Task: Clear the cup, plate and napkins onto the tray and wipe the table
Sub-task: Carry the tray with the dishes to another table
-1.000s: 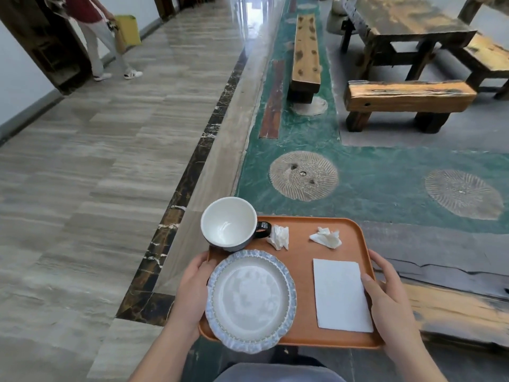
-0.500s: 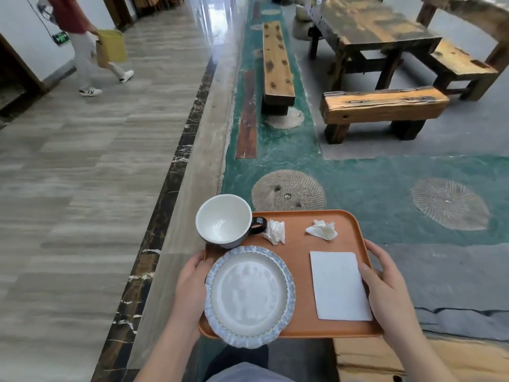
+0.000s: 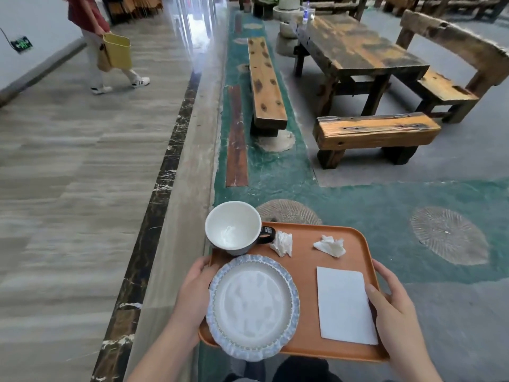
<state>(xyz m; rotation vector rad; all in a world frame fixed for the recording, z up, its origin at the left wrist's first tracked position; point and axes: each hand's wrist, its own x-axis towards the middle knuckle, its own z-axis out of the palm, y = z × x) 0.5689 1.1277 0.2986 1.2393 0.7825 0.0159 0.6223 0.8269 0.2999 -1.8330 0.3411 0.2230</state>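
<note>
Head view: both hands grip tray (image 3: 303, 346) carrying cup (image 3: 232, 230), plate (image 3: 252, 307).

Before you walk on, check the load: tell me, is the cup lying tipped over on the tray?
No, the cup stands upright at the far left corner of the tray, its open mouth facing up.

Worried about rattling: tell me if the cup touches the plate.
Cannot tell. In the head view the cup overlaps the plate's far rim, so neither gap nor contact shows.
</note>
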